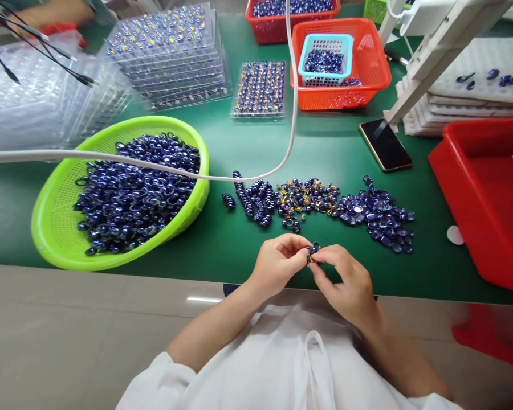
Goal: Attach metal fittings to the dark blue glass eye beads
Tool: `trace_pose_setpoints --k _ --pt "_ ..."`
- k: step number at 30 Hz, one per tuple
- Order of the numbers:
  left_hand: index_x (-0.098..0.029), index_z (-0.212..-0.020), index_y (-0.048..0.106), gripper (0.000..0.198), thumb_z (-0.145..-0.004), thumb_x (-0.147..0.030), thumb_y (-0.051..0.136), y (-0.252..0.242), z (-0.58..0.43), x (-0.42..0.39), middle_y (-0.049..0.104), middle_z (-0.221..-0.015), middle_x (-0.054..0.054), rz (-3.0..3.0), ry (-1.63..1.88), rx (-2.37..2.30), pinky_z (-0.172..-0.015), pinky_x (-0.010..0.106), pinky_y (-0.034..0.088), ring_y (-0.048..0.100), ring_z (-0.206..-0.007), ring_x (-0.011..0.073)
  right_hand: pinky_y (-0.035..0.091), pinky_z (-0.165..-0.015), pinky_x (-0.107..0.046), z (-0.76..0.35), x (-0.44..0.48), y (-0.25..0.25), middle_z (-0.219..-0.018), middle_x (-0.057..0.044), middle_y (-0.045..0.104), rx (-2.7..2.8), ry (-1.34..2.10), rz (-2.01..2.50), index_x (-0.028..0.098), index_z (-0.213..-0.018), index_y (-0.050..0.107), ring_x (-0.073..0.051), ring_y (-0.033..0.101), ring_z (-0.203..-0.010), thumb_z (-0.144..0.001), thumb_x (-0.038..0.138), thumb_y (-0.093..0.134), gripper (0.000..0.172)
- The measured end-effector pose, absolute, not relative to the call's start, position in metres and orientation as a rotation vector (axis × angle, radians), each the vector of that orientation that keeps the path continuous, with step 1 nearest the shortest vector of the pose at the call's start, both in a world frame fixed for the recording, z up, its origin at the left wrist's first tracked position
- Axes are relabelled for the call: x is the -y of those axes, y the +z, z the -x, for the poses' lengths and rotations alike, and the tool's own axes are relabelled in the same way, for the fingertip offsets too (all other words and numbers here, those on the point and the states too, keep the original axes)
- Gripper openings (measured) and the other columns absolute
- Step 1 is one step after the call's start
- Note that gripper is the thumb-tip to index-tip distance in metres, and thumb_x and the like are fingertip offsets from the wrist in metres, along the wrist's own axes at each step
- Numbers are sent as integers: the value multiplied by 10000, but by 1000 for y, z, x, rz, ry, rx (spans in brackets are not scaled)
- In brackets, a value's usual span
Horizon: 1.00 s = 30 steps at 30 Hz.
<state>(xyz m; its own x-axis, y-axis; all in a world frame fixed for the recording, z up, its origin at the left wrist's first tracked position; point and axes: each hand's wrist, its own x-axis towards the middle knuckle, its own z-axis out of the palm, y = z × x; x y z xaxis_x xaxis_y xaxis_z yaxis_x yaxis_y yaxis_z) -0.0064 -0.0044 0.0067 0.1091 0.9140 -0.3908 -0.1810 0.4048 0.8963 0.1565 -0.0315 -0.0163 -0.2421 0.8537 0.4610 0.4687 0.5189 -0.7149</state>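
Observation:
Near the front edge of the green table, my left hand and my right hand meet, fingertips pinched on a small dark blue shiny part with a bit of orange on it. Its exact shape is partly hidden by the fingers. Just beyond the hands lies a pile of small blue and gold pieces. Left of that pile are rows of dark blue rounded parts; to its right spreads a heap of flat, glossy purple-blue pieces.
A green basket full of dark looped parts stands left. Behind are stacked clear trays, a single filled tray and an orange basket. A phone and red bin are right. A white cable crosses the view.

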Motion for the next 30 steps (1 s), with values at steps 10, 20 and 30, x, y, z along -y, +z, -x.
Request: trace_pose_setpoints --k 10,20,30 --pt "-126 -724 703 87 -638 -129 713 5 4 5 670 -638 -8 -800 924 -1140 -572 193 461 579 -578 86 541 -736 -256 -179 28 -16 -909 6 699 1766 1035 1154 260 -1009 643 -141 672 -819 -922 153 630 139" --pt "-129 -765 689 107 -675 -178 719 1 -3 2 704 -724 25 -845 870 -1147 -638 226 491 622 -650 114 535 -792 -411 -171 29 -21 -962 -70 637 2006 254 1049 233 -1054 606 -232 609 -925 -810 35 699 328" --pt "-142 -998 744 202 -875 -229 610 -4 4 7 772 -934 87 -1317 762 -1233 -726 287 525 692 -815 190 510 -757 -408 -171 26 -20 -905 -97 609 2069 349 1171 179 -1006 510 -233 571 -866 -918 66 563 152"
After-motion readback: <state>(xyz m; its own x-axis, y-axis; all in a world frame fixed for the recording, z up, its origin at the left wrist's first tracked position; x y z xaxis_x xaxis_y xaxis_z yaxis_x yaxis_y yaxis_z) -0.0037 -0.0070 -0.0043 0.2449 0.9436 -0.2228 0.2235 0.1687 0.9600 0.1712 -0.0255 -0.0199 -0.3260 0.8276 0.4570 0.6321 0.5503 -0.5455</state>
